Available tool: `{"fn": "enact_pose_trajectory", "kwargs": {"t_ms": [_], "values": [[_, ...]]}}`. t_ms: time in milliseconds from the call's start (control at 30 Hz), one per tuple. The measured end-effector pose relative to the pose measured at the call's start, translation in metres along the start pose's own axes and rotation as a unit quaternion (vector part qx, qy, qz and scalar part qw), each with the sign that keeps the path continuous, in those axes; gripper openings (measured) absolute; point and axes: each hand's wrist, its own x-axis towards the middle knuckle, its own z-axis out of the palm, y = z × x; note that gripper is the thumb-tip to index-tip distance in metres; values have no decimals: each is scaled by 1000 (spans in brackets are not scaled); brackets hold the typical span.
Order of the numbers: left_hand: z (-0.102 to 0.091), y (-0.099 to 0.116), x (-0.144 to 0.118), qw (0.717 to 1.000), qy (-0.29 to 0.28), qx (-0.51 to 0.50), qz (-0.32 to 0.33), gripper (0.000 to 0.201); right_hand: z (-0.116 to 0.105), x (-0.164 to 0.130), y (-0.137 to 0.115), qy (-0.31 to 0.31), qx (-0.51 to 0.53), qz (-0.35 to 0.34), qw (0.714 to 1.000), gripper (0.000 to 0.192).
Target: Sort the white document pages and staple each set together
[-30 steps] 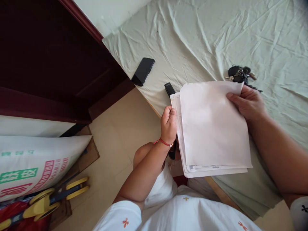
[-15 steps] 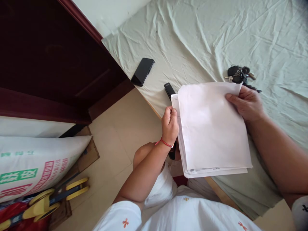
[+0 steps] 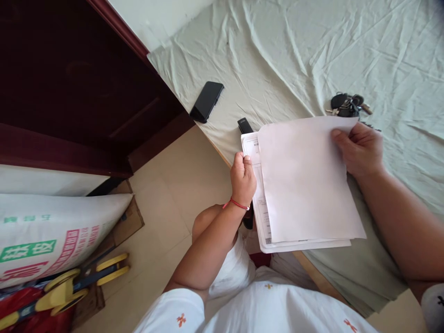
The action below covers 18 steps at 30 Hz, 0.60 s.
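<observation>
My left hand (image 3: 243, 179) is closed on the left edge of a stack of printed papers (image 3: 255, 152), thumb on top. A blank white sheet (image 3: 308, 185) lies over most of the stack, shifted to the right of it. My right hand (image 3: 360, 145) pinches that sheet at its upper right corner, with the thumb on the face and the fingers behind. Print shows along the stack's uncovered left strip. Just beyond the papers, a black stapler-like object (image 3: 245, 125) is partly hidden. A bunch of keys (image 3: 348, 105) lies past my right hand.
The table under a pale green cloth (image 3: 277, 60) carries a black phone (image 3: 206, 101) near its left edge. A dark red door (image 3: 69, 78) stands at the left. A printed white sack (image 3: 62, 231) and a yellow-and-blue wheeled object (image 3: 65, 291) are on the floor side.
My right hand has moved slightly right with the top sheet. The stack in my left hand has shifted a little left, so a wider strip of print shows.
</observation>
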Motion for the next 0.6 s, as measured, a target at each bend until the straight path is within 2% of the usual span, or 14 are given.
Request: {"fn": "enact_pose_trajectory", "kwargs": {"t_ms": [167, 400, 600], "values": [[0, -3, 1, 1000, 9, -2, -1, 41, 1, 4, -2, 53, 11, 4, 999, 36], [2, 0, 0, 1000, -6, -13, -18, 32, 4, 2, -5, 26, -29, 33, 999, 26], [2, -1, 2, 999, -3, -23, -28, 31, 0, 5, -10, 61, 65, 64, 994, 38]]}}
